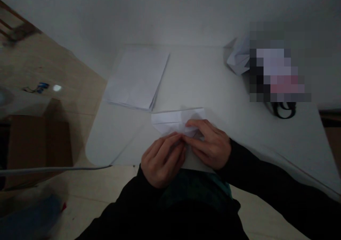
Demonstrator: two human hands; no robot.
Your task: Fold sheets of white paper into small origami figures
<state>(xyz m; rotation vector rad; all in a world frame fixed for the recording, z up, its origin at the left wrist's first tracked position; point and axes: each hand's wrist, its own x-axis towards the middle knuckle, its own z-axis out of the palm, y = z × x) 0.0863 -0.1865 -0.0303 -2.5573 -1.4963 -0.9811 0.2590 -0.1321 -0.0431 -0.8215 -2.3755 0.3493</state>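
Note:
A folded sheet of white paper (166, 118) lies at the front of the white table, with crease lines across it. My left hand (163, 158) is closed at the paper's near edge, fingertips pinched together there. On the right side of the paper, my right hand (210, 142) presses with a bent forefinger, while its thumb meets the left fingertips at the near edge. The part of the paper under both hands is hidden.
A stack of white paper (138, 78) lies at the table's back left. At the back right are a folded paper piece (238, 60), a blurred-out item and a black strap (285, 112). A cable (66, 168) runs off the left edge, above a cardboard box (39, 147) on the floor.

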